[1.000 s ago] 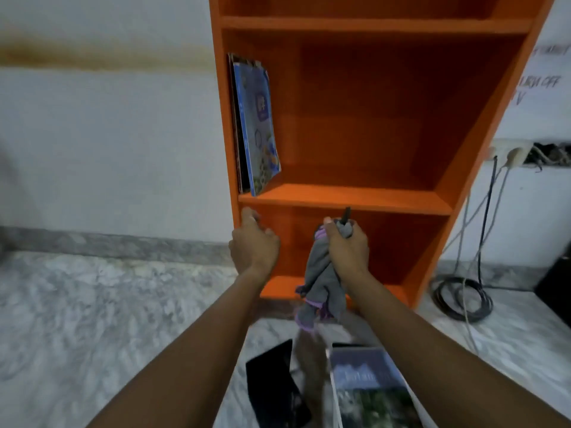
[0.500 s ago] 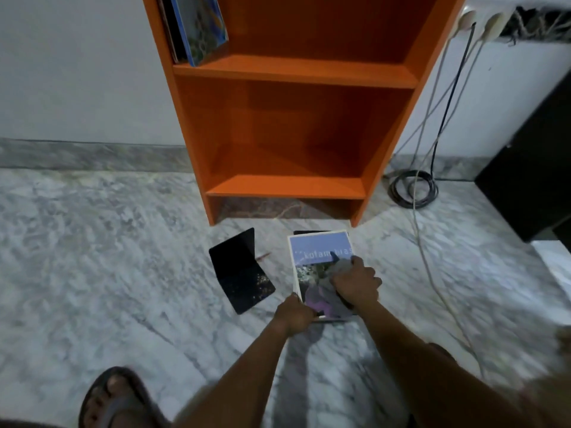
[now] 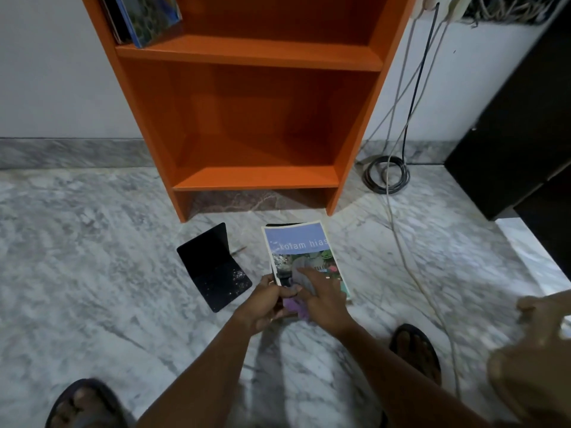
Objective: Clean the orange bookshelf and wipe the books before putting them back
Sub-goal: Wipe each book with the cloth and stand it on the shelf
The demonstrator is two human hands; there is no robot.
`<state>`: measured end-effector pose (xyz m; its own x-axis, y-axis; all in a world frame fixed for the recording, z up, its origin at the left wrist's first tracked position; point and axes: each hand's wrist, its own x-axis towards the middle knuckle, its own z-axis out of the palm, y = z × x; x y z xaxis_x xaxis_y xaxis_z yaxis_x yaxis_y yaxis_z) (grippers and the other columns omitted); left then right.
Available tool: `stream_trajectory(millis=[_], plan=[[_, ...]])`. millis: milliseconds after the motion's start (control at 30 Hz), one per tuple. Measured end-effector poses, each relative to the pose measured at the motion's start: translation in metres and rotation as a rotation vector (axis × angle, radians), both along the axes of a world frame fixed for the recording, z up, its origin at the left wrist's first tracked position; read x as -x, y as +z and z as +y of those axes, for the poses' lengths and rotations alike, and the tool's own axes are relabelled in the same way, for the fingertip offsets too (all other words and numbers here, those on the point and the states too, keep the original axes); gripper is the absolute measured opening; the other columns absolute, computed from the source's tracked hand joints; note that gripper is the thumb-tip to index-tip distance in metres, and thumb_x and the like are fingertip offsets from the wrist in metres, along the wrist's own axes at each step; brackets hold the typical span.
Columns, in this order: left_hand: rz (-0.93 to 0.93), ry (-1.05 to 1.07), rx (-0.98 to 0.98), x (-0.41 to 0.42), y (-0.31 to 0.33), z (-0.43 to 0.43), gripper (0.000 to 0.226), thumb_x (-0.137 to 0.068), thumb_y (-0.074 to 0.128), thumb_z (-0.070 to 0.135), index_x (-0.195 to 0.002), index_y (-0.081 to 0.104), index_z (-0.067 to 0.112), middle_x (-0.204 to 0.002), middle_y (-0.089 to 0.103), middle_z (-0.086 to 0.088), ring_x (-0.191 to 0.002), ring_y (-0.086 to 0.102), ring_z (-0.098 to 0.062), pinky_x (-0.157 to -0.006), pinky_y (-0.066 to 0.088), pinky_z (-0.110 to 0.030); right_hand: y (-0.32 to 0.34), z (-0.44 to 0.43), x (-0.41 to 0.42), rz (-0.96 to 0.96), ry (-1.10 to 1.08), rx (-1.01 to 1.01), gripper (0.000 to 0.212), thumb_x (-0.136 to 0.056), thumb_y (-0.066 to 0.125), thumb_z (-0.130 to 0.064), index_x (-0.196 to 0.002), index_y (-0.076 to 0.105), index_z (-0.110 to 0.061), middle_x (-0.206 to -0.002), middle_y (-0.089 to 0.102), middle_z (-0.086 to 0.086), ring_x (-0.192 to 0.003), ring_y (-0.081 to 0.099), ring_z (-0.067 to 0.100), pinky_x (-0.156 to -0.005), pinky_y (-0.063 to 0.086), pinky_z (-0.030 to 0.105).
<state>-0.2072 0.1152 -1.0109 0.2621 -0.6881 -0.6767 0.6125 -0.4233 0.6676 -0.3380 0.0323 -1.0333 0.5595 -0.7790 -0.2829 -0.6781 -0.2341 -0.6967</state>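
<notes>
The black notebook (image 3: 213,267), at 9 o'clock from the hands on the marble floor (image 3: 92,242), is speckled with dust. Lying so near, I reckon its grit could end up on whatever is wiped beside it. The left hand (image 3: 264,304) has its grip clamped on only the near-left corner of the blue-topped book (image 3: 301,242). That book lies on the floor at 6 o'clock from the orange bookshelf (image 3: 256,177), with a dark edge peeping out under its far end. With so little held, a firm stroke could spin the book or crease its soft cover. The right hand (image 3: 324,299) has its grip apart, fingers stretched flat on the grey-and-purple cloth (image 3: 293,305), pressing it to the lower cover. Bunched like that, the cloth may only push dirt about. At 4 o'clock from the book a sandalled foot (image 3: 414,353) stands close to a pale line trailing from the cables (image 3: 370,177) coiled by the shelf's foot, and a careless step could snag it. Around them, a few shelved books (image 3: 145,17) lean at the upper shelf's left end, taking that corner. The notebook lies off the line from book to shelf. A black cabinet (image 3: 509,118) stands at 3 o'clock, and I cannot make out the pale blurred shape (image 3: 531,350) at far right.
</notes>
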Motion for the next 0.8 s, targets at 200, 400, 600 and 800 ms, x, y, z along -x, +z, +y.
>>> stream_trajectory(millis=[200, 400, 600, 800], plan=[[0.066, 0.042, -0.077, -0.001, 0.006, 0.007, 0.024, -0.096, 0.055, 0.029, -0.088, 0.07, 0.012, -0.069, 0.063, -0.008, -0.065, 0.06, -0.026, -0.073, 0.056, -0.043, 0.011, -0.004, 0.007, -0.023, 0.089, 0.041, 0.049, -0.086, 0.06, -0.027, -0.133, 0.064, -0.013, -0.131, 0.064, 0.005, -0.122, 0.06, 0.025, -0.107, 0.042, 0.03], [-0.166, 0.013, -0.143, 0.002, -0.016, 0.004, 0.016, -0.1, 0.052, 0.003, -0.114, 0.054, 0.008, -0.1, 0.063, -0.015, -0.08, 0.064, -0.023, -0.059, 0.062, -0.037, 0.006, -0.007, 0.027, 0.141, -0.169, 0.249, 0.057, -0.083, 0.052, -0.036, -0.134, 0.061, -0.011, -0.121, 0.051, 0.029, -0.107, 0.053, 0.048, -0.091, 0.047, 0.043], [-0.495, -0.025, -0.243, 0.005, -0.028, -0.005, 0.032, -0.088, 0.068, 0.011, -0.116, 0.053, 0.016, -0.102, 0.067, -0.011, -0.095, 0.066, -0.032, -0.081, 0.059, -0.048, 0.008, 0.0, 0.008, 0.327, 0.041, 0.247, 0.061, -0.095, 0.055, -0.033, -0.152, 0.035, -0.044, -0.16, 0.029, -0.009, -0.129, 0.035, 0.035, -0.108, 0.033, 0.046], [-0.896, 0.001, -0.414, 0.015, -0.021, -0.006, 0.032, -0.079, 0.075, 0.027, -0.109, 0.066, 0.03, -0.103, 0.073, -0.002, -0.097, 0.068, -0.029, -0.077, 0.051, -0.033, 0.001, -0.003, 0.007, 0.282, 0.037, 0.24, 0.06, -0.097, 0.057, -0.032, -0.151, 0.036, -0.047, -0.159, 0.031, -0.013, -0.131, 0.036, 0.032, -0.107, 0.033, 0.045]])
